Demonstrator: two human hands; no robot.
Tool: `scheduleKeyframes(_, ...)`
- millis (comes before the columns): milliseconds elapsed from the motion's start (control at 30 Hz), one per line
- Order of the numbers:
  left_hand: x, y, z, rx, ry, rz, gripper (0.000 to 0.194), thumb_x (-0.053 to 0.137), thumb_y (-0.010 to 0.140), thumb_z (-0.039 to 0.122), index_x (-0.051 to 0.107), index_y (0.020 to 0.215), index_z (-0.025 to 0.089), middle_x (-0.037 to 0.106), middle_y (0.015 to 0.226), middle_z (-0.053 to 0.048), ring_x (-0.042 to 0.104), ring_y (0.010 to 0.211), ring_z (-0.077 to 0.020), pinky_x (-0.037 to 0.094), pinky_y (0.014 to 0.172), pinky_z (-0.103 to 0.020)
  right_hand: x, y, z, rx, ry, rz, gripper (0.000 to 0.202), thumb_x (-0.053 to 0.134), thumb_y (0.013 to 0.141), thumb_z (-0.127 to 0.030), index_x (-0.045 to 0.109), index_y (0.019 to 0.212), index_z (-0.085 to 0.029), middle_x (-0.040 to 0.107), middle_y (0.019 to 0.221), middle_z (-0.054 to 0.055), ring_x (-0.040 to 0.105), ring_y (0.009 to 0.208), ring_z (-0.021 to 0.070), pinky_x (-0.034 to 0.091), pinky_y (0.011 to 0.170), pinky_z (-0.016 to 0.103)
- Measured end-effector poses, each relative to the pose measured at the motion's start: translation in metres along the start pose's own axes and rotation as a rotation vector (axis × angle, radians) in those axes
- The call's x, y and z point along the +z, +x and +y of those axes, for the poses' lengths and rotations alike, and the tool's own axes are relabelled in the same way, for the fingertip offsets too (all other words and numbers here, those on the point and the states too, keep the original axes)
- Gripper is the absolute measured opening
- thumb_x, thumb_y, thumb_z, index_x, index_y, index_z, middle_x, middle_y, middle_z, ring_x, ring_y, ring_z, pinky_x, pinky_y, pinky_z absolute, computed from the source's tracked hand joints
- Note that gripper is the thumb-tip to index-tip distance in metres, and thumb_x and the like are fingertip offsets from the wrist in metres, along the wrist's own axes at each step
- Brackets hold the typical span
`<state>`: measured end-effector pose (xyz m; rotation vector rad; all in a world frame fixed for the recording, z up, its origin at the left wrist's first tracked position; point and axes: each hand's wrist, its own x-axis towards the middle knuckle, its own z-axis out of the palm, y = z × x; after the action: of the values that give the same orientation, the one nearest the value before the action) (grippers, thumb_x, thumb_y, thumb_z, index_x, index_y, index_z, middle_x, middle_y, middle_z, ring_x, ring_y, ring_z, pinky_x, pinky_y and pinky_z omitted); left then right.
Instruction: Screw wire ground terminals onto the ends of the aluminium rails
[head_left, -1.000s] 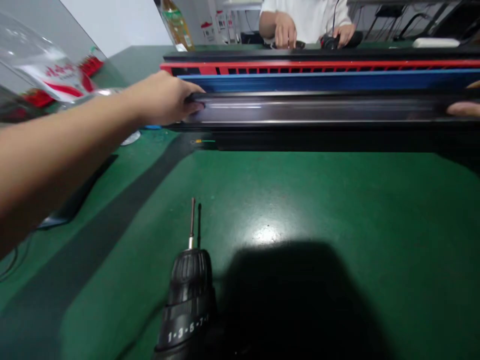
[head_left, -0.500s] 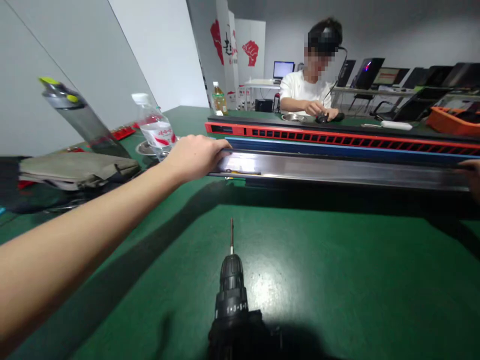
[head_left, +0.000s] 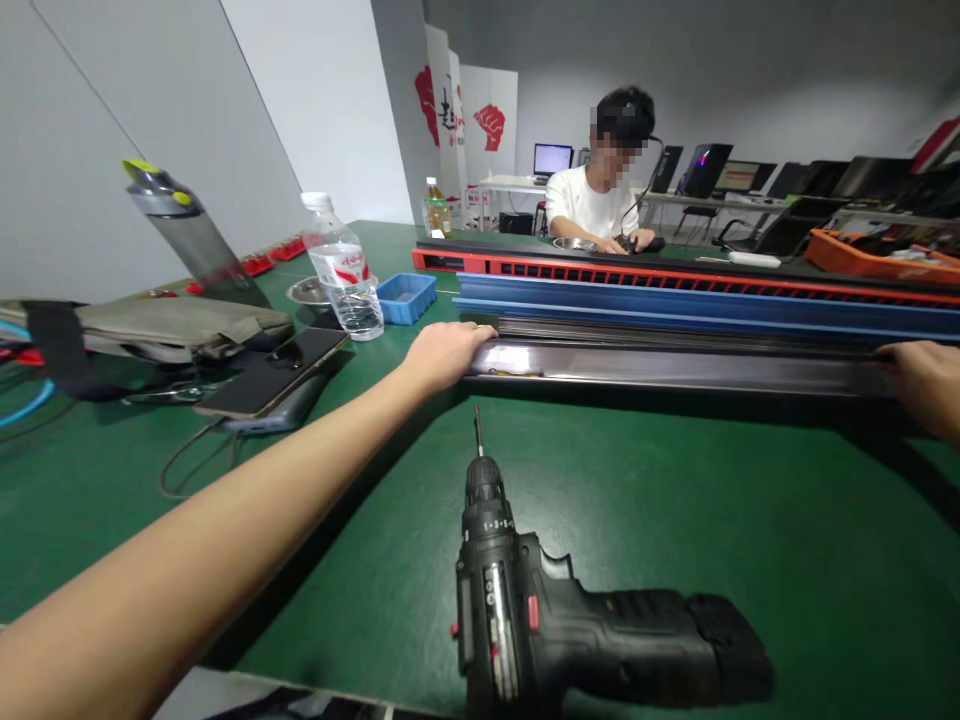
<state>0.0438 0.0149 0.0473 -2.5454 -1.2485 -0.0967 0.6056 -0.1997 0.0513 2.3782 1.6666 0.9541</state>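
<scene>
A long grey metal profile [head_left: 675, 370] lies crosswise over the green table. My left hand [head_left: 448, 355] is closed round its left end, thumb side toward the top edge. At the far right, my right hand [head_left: 928, 382] grips the same profile near its other end; its fingertips are partly hidden behind the top edge. Directly behind it are dark strips and a blue profile [head_left: 675, 300]. Nearer to me lies a black cordless drill [head_left: 517, 610] on its side, its long bit pointing away toward the profile.
Behind the blue profile runs a red and black slotted rail [head_left: 637, 268]. On the left are a water bottle [head_left: 345, 270], a blue tray [head_left: 407, 300], a phone [head_left: 277, 370] and a bag [head_left: 172, 330]. A co-worker [head_left: 592, 200] sits across the table [head_left: 675, 490]; an orange crate [head_left: 862, 255] stands back right.
The view has tilted and shifted, so the whole drill, the blue tray and more of my right hand now show. The profile appears lowered close to the table, still between both hands.
</scene>
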Motion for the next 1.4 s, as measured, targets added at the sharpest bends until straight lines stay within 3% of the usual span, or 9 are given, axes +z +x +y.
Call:
scheduleKeyframes(367,0.001,0.01,0.018,0.115,0.122,0.072,0.034,0.04,0.101,0.014,0.062,0.127,0.02,0.071,0.108,-0.012,0.069,0.101,-0.0228,0.048,0.08,-0.032,0.024,-0.006,-0.008,0.092,0.063,-0.009,0.037,0.043,0.097,-0.029,0.075,0.112,-0.016,0.073,0.114,0.019,0.067,0.075,0.0272,0.043,0.058,0.036)
scheduleKeyframes(567,0.007,0.013,0.014,0.181,0.189,0.147,0.03,0.042,0.101,0.014,0.064,0.12,0.016,0.068,0.107,-0.014,0.065,0.101,-0.024,0.046,0.078,-0.032,0.045,-0.003,-0.016,0.146,0.074,0.059,0.038,0.042,0.096,-0.028,0.075,0.112,-0.015,0.074,0.105,0.019,0.065,0.076,0.0292,0.041,0.057,0.036)
scheduleKeyframes(700,0.006,0.017,0.019,0.412,0.11,0.341,0.029,0.044,0.102,0.02,0.064,0.123,0.016,0.066,0.114,-0.014,0.062,0.101,-0.0227,0.047,0.085,-0.034,0.057,-0.002,-0.018,0.194,0.066,0.127,0.044,0.038,0.098,-0.031,0.075,0.111,-0.012,0.073,0.1,0.02,0.066,0.082,0.0305,0.041,0.06,0.037)
scheduleKeyframes(767,0.003,0.021,0.029,0.561,0.018,0.374,0.03,0.044,0.103,0.021,0.063,0.125,0.016,0.067,0.114,-0.013,0.063,0.099,-0.0205,0.048,0.087,-0.033,0.061,-0.001,-0.018,0.199,0.072,0.15,0.045,0.037,0.099,-0.034,0.075,0.11,-0.014,0.073,0.101,0.019,0.067,0.084,0.0291,0.04,0.062,0.036)
scheduleKeyframes(833,-0.002,0.025,0.044,0.672,-0.07,0.342,0.031,0.042,0.103,0.019,0.064,0.125,0.016,0.067,0.118,-0.012,0.063,0.102,-0.019,0.048,0.09,-0.031,0.063,0.0,-0.019,0.197,0.078,0.168,0.045,0.037,0.1,-0.037,0.075,0.111,-0.015,0.073,0.103,0.018,0.066,0.086,0.0282,0.039,0.063,0.036)
scheduleKeyframes(933,-0.005,0.031,0.066,0.771,-0.192,0.184,0.029,0.045,0.103,0.021,0.066,0.123,0.015,0.066,0.126,-0.012,0.063,0.114,-0.0194,0.048,0.097,-0.03,0.064,-0.001,-0.019,0.2,0.084,0.186,0.049,0.034,0.101,-0.04,0.075,0.111,-0.015,0.073,0.106,0.018,0.066,0.087,0.0285,0.038,0.064,0.036)
scheduleKeyframes(1100,-0.004,0.03,0.081,0.665,-0.306,-0.082,0.052,0.052,0.101,0.048,0.054,0.141,0.015,0.06,0.142,-0.015,0.058,0.128,-0.0231,0.043,0.108,-0.032,0.059,-0.003,-0.019,0.188,0.099,0.182,0.059,0.027,0.104,-0.045,0.076,0.11,-0.012,0.073,0.105,0.021,0.065,0.086,0.0293,0.036,0.063,0.037)
scheduleKeyframes(1233,-0.005,0.022,0.067,0.555,-0.335,-0.179,0.053,0.051,0.1,0.051,0.056,0.141,0.016,0.063,0.137,-0.014,0.061,0.125,-0.0233,0.044,0.107,-0.032,0.056,-0.004,-0.017,0.174,0.138,0.182,0.052,0.033,0.102,-0.042,0.075,0.111,-0.014,0.073,0.103,0.02,0.065,0.087,0.0313,0.037,0.063,0.038)
scheduleKeyframes(1400,-0.003,0.006,0.029,0.393,-0.3,-0.24,0.043,0.048,0.102,0.044,0.066,0.128,0.015,0.067,0.13,-0.013,0.065,0.115,-0.0215,0.047,0.102,-0.03,0.067,-0.005,-0.006,0.127,0.143,0.169,0.047,0.035,0.1,-0.038,0.073,0.115,-0.016,0.072,0.106,0.021,0.064,0.089,0.0341,0.039,0.063,0.039)
